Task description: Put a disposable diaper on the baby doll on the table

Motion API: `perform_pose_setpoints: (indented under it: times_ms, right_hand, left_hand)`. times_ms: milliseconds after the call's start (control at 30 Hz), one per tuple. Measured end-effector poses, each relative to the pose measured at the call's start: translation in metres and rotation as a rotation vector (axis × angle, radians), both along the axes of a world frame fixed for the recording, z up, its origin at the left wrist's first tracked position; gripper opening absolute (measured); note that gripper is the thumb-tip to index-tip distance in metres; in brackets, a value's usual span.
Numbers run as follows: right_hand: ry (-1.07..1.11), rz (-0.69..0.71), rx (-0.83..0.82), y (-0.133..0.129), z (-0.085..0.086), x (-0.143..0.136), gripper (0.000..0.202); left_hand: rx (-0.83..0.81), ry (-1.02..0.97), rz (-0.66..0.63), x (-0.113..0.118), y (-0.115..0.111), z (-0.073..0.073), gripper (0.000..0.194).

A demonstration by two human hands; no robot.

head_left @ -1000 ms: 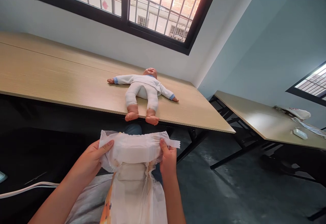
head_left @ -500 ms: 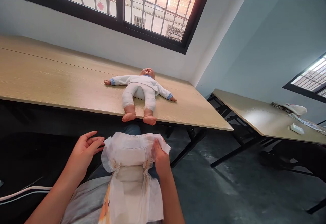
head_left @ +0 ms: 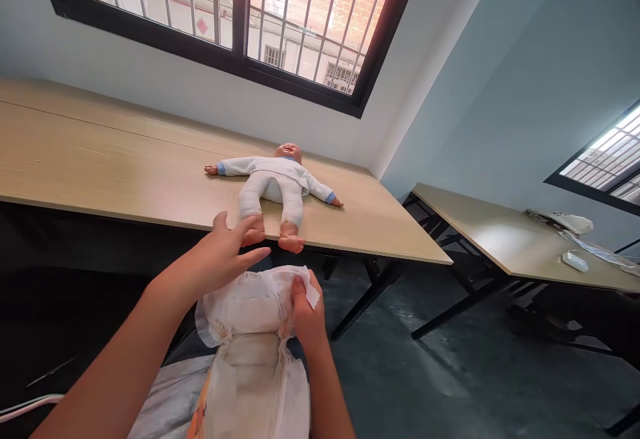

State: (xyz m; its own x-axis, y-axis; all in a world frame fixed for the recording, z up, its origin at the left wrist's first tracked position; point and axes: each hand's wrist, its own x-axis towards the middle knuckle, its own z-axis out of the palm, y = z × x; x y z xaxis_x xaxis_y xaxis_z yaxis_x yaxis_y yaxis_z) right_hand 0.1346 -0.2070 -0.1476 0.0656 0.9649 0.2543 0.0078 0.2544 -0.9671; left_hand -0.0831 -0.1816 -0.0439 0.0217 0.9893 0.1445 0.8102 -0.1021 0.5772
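An unfolded white diaper (head_left: pixel 255 312) with ruffled inner edges and an orange printed side hangs over my lap. My right hand (head_left: pixel 307 306) pinches its upper right corner between thumb and fingers. Fingers spread, my left hand (head_left: pixel 225 252) is raised above the diaper's upper left part and overlaps the doll's foot in view; whether it touches the foot cannot be told. On its back on the table lies a baby doll (head_left: pixel 273 186) in white clothes with blue cuffs, arms out, feet at the front edge.
The long wooden table (head_left: pixel 100 166) stands against the wall under a barred window (head_left: pixel 235 12). To the right is a second table (head_left: pixel 470 232), bearing a white bag (head_left: pixel 567 221) and a small white object (head_left: pixel 575 262).
My left hand has moved right and up from beside the diaper's left corner toward the doll's feet. My right hand still grips the diaper, slightly further left. The view has shifted a little.
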Motion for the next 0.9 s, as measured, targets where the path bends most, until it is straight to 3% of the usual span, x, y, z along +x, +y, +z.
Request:
perform_pose_setpoints:
  times_ms: [67,200,400,500,633,900]
  right_hand:
    - [-0.057,-0.010,0.045,0.000,0.002,-0.001,0.034]
    - [-0.113,0.024,0.084,-0.001,0.002,-0.001,0.037]
    - [-0.101,0.063,0.079,-0.002,-0.002,-0.001,0.038]
    - [-0.094,0.062,0.072,-0.003,-0.003,-0.001,0.037]
    - [-0.076,0.068,0.056,-0.005,-0.001,-0.002,0.038]
    - [-0.046,0.059,0.083,0.009,0.008,-0.003,0.037]
  left_hand:
    - [0.004,0.063,-0.123,0.010,0.012,0.011,0.075]
    - [-0.040,0.326,-0.326,0.021,0.027,0.026,0.105]
    - [0.028,0.540,-0.376,0.048,0.034,0.020,0.114]
    - [0.014,0.628,-0.372,0.065,0.038,0.017,0.104]
    - [0.026,0.677,-0.459,0.075,0.042,0.022,0.075]
    - [0.099,0.543,-0.390,0.062,0.053,0.014,0.053]
